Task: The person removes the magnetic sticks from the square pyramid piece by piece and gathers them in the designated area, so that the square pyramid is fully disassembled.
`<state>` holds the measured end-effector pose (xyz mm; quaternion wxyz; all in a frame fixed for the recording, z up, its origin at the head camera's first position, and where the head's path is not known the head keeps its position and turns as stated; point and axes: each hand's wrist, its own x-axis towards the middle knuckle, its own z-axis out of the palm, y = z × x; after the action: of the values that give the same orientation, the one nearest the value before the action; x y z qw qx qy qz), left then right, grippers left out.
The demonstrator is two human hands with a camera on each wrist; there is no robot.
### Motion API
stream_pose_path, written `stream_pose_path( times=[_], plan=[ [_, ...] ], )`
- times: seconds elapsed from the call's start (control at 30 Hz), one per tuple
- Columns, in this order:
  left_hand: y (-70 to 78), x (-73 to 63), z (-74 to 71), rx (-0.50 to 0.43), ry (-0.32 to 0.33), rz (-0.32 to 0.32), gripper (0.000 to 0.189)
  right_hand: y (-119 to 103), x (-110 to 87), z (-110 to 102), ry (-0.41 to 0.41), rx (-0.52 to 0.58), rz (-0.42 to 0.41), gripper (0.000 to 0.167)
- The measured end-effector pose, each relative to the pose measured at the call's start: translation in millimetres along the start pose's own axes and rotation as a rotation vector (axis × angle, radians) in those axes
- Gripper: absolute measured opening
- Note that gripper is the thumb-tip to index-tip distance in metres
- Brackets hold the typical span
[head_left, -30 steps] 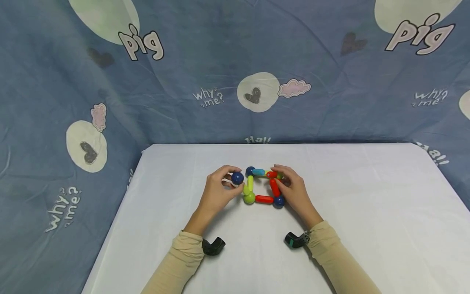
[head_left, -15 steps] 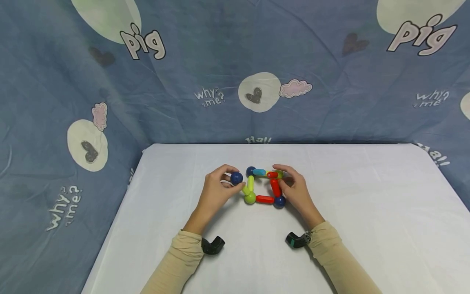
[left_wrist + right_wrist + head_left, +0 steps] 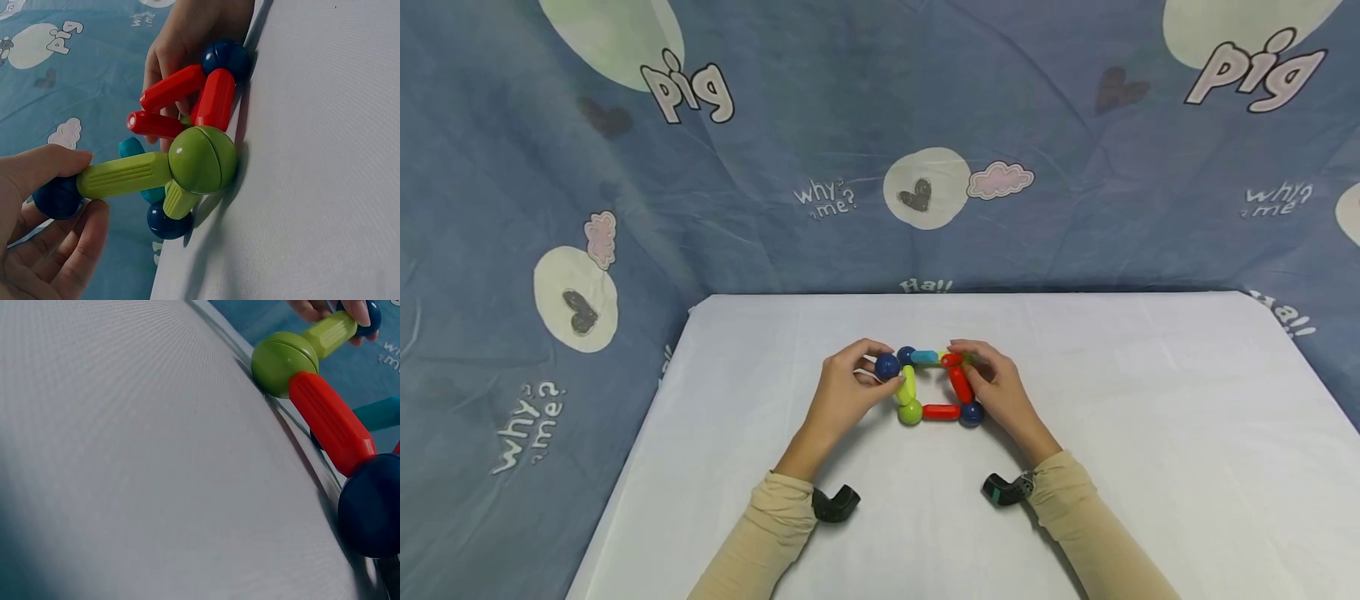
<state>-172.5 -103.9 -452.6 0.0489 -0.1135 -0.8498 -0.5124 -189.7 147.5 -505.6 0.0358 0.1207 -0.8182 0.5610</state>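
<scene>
A ball-and-rod building toy stands on the table as a four-sided frame. At its front left, a green ball (image 3: 910,412) carries a raised yellow-green rod (image 3: 125,175) tipped with a navy ball (image 3: 887,367). My left hand (image 3: 842,387) pinches that navy ball at the rod's end, thumb below and fingers over it. At the right side my right hand (image 3: 1000,392) holds a red rod (image 3: 153,124), whose free end points up. Another red rod (image 3: 172,87) rises from the front right navy ball (image 3: 972,414). A red rod (image 3: 942,412) joins the two front balls.
A light blue rod (image 3: 924,357) runs along the back from another navy ball (image 3: 907,356). The white-covered table (image 3: 1150,417) extends around the toy, with a patterned blue cloth (image 3: 850,108) hanging behind. Black wrist devices (image 3: 837,504) sit at both sleeves.
The toy frame has shifted slightly towards the person. My left hand has carried the raised navy ball a little to the right, nearer the back left ball in the head view.
</scene>
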Motion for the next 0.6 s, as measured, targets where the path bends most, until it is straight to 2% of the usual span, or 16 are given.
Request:
stream_pose_path(
  times=[0.1,0.27,0.33,0.43,0.6],
  plan=[
    [0.4,-0.3,-0.6,0.007,0.001,0.008,0.038,-3.8,0.6,-1.5,0.026,-0.036,-0.045,0.041],
    [0.0,-0.2,-0.5,0.012,-0.012,0.025,0.04,-20.6,4.0,-3.6,0.141,-0.095,-0.248,0.034],
    [-1.0,-0.3,-0.4,0.014,-0.013,0.032,0.041,-33.9,6.4,-0.7,0.148,-0.109,-0.312,0.03],
    [-2.3,-1.3,-0.5,0.009,-0.012,0.053,0.044,-55.0,11.9,9.1,0.058,-0.129,-0.343,0.027],
    [-2.9,-3.0,0.7,-0.027,-0.029,0.086,0.049,-79.2,21.2,26.4,-0.157,-0.178,-0.249,0.034]
  ],
)
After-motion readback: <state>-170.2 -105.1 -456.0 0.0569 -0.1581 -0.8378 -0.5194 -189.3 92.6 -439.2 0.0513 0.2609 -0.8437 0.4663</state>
